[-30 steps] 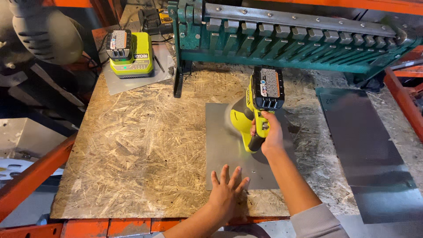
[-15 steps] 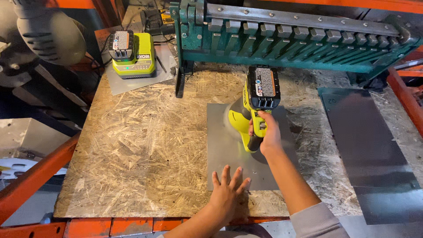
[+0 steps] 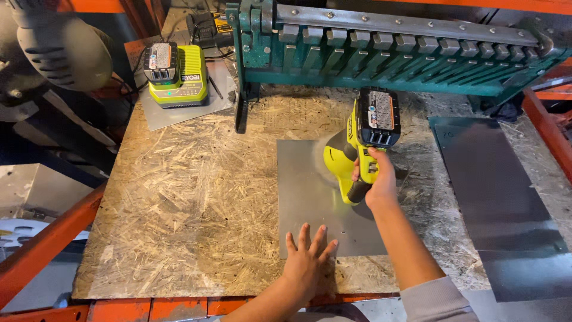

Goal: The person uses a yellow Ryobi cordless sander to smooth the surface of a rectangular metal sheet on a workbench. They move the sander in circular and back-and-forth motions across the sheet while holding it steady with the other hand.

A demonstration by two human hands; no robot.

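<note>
The flat grey rectangular metal sheet lies on the chipboard-topped bench, a little right of its middle, and it looks thin, light and stiff, likely slick-faced with sharp edges, so I'd judge it best pinned flat from above or lifted by its long sides rather than pinched at a corner. The left hand is spread wide, fingers splayed, pressing on the sheet's near edge at about 6 o'clock. The right hand is wrapped tight round the grip of a lime-yellow cordless power tool with a black battery pack, whose nose rests on the sheet toward 2 o'clock. The tool looks top-heavy, so that grip suits it.
</note>
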